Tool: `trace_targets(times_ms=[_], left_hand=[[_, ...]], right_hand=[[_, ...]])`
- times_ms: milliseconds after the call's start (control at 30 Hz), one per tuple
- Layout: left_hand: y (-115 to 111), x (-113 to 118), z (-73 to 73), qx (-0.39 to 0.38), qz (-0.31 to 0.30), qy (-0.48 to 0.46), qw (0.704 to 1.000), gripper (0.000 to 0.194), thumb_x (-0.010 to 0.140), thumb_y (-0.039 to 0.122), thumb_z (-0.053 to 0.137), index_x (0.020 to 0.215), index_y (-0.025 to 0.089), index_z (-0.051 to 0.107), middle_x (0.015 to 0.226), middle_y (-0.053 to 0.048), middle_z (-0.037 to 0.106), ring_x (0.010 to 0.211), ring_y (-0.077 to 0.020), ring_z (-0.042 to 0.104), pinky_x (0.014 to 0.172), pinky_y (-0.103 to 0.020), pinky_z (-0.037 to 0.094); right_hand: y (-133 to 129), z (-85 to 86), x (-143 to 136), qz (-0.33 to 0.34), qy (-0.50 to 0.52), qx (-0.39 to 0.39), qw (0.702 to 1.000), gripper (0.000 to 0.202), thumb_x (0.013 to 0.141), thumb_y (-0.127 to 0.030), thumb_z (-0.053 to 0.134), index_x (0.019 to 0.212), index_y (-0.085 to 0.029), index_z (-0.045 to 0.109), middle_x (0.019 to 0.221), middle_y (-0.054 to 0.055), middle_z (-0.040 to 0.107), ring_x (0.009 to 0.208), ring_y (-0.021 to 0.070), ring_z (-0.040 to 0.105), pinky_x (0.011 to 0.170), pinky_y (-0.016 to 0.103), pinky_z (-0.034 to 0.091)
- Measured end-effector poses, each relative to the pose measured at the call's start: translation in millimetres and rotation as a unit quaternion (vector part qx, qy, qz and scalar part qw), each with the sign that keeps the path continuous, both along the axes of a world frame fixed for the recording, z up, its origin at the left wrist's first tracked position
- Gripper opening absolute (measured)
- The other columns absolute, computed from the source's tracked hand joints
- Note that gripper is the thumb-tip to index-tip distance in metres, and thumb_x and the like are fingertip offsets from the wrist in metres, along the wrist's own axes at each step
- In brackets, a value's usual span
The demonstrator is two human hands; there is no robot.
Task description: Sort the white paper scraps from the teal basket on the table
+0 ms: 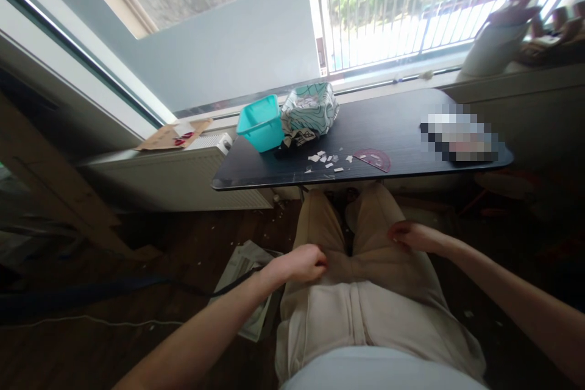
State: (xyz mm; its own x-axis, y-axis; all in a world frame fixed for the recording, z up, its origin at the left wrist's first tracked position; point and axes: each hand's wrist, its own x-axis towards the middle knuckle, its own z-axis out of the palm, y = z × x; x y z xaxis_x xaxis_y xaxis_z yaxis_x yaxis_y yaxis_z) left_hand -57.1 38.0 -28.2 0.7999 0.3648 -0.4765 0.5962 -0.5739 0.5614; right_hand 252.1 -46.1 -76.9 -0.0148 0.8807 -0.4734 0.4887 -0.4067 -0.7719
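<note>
Beside the window (219,49), a dark table (388,116) carries white scraps (314,158) and a pink protractor (381,163) near its front edge. Behind, leftward, I see a teal bin (259,129) and patterned basket (315,111); rightward, a pixelated, unreadable item (461,134). My left hand (311,262) curls and right hand (407,236) bends over beige trousers (379,271); whether they hold anything, I can't tell.

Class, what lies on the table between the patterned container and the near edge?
Small white scraps, loosely scattered, lie between the patterned container and the table's near edge, as the head view shows.
</note>
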Motion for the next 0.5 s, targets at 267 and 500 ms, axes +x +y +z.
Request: trace_targets(times_ms=[267,500], left_hand=[[-34,-25,-12.0,-0.003,0.118,-0.068,0.991,0.016,0.071,0.008,0.055,0.079,0.017,0.066,0.098,-0.008,0.056,0.102,-0.0258,0.048,0.092,-0.038,0.035],[8,-29,-27.6,-0.197,0.329,-0.094,0.919,0.011,0.079,0.013,0.059,0.089,0.011,0.064,0.075,-0.002,0.061,0.069,-0.0154,0.057,0.067,-0.028,0.047]], right_hand=[[-5,-3.7,9,0.055,-0.020,0.010,0.998,0.026,0.068,-0.026,0.052,0.088,-0.015,0.066,0.068,0.001,0.063,0.062,0.0141,0.055,0.061,0.026,0.044],[-5,-9.6,8,0.042,0.011,-0.014,0.999,0.031,0.068,-0.037,0.054,0.087,-0.016,0.065,0.062,0.001,0.060,0.062,0.0162,0.056,0.061,0.029,0.046]])
